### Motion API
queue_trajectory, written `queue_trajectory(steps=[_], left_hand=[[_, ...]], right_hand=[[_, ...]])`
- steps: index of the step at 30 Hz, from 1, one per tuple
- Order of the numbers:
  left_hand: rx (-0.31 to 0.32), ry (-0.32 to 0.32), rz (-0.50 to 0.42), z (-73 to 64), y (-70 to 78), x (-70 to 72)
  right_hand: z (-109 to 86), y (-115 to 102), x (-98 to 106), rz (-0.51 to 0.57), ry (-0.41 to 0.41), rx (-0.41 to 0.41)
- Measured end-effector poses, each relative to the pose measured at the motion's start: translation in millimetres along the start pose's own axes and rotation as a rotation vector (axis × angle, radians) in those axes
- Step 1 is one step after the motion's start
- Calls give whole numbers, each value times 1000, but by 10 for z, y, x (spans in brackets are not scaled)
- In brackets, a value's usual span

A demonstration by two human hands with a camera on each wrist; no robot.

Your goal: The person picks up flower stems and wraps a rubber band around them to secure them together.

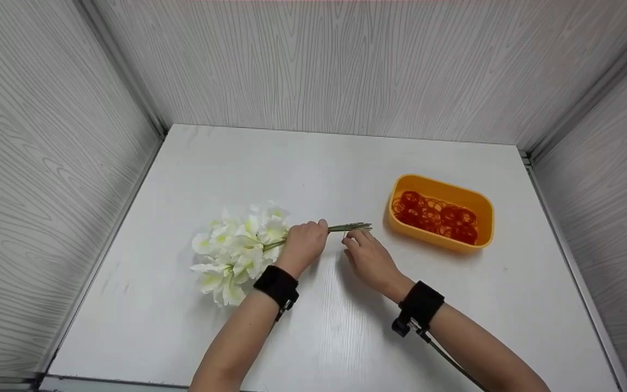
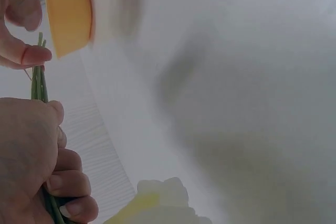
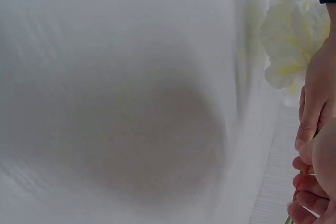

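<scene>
Item: two black wrist straps (image 1: 276,286), one per forearm, lower centre of the frame; a cable (image 1: 448,356) ran from the right one to the bottom edge.

Item: left hand (image 1: 307,242), centre, fingers wrapped round a bundle of green stems (image 1: 340,227).

Item: right hand (image 1: 370,261), just right of centre, fingers bent at the stem ends, pinching a thin red band (image 2: 24,55).

Item: white flowers (image 1: 240,245), yellow-centred, left of centre, lying with stems pointing right.

Item: one orange container (image 1: 444,193), rectangular, rounded corners, open-topped, right of centre, set askew near the right hand. Contents: many red rubber bands (image 1: 449,219), loose and tangled, across its floor.

Item: worktop (image 1: 340,169), white, faintly marked at left, beneath everything.

Item: pale wood-grain panels at left (image 1: 25,190), right (image 1: 613,185) and back (image 1: 319,65), with grey metal strips (image 1: 120,68) along the corners.
</scene>
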State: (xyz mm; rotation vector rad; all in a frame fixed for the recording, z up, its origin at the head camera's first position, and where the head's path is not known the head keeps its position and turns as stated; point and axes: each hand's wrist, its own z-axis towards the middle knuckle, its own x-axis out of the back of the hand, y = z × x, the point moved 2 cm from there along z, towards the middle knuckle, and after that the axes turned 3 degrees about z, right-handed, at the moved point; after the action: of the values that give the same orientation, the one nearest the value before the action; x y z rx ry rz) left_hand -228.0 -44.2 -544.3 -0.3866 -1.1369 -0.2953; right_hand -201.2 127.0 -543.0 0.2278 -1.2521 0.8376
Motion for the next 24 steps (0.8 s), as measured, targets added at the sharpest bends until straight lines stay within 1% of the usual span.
queue_trajectory(steps=[2,4,6,9,12,14,16,18,20,21,22,23,24], left_hand=[[6,12,0,-7,10,6],[16,15,1,-7,17,5],[22,8,-8,1,25,7],[26,-19,-30,23,31,4],[41,-44,-36,43,20,1],[52,-55,-29,54,11,2],[65,-64,-26,61,7,11],[69,-75,-42,67,11,24],[72,-82,-68,79,15,44],[77,-84,-79,86,16,53],[82,-81,-85,92,15,61],[85,-75,-87,97,13,67],[90,-61,-86,103,11,75]], right_hand=[[12,6,0,76,24,-9],[19,16,-1,126,50,-15],[24,23,-3,150,79,-15],[25,34,-9,164,109,-18],[18,57,-33,217,104,-59],[7,78,-41,285,94,-82],[-9,99,-36,367,108,-73],[-25,109,-8,438,148,-24],[-35,110,28,481,197,34],[-37,111,38,504,211,50],[-37,116,42,538,207,44],[-35,124,42,593,186,15],[-33,137,36,665,155,-35]])
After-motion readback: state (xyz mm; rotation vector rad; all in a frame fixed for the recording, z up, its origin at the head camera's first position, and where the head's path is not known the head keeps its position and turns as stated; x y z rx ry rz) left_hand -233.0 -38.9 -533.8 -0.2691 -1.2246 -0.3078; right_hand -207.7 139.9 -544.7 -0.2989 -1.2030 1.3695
